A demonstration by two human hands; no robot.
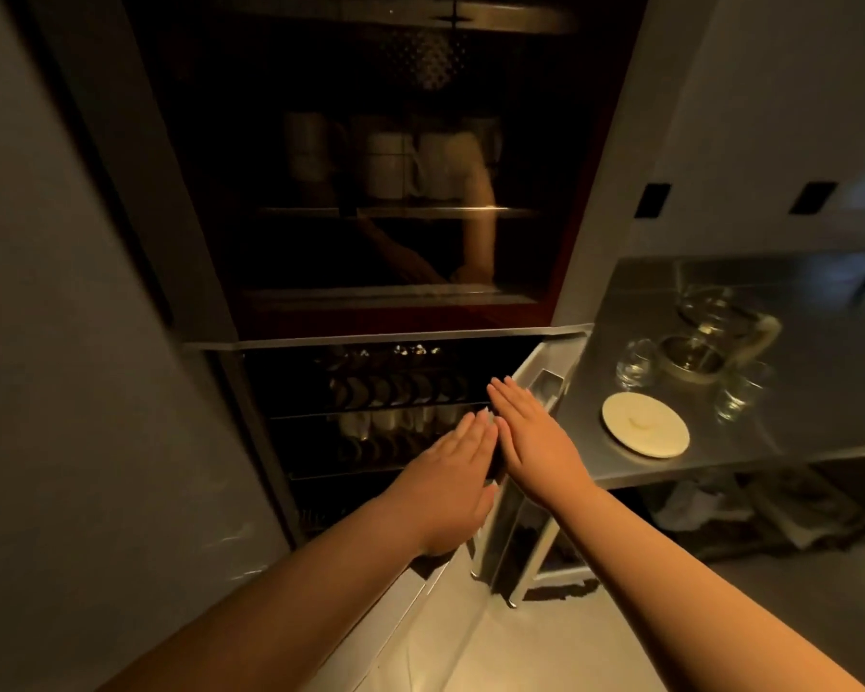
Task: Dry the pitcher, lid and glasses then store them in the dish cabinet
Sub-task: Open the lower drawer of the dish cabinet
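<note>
Here, I am seeing both hands held flat with straight fingers before the tall dark glass-fronted dish cabinet point(370, 192). The left hand point(445, 472) and right hand point(530, 432) are lying side by side, each grip spread and holding nothing. Well apart, on the steel tabletop point(820, 402) to the right, the clear glass pitcher point(715, 337), small clear glasses point(635, 364) and round white lid point(645, 424) are sitting.

Both hands flat, fingers straight: left hand point(450, 467), right hand point(530, 432), at open lower cabinet door point(520, 516). Steel counter point(820, 392) at right bears pitcher point(710, 337), glasses point(635, 364), lid point(645, 424).
</note>
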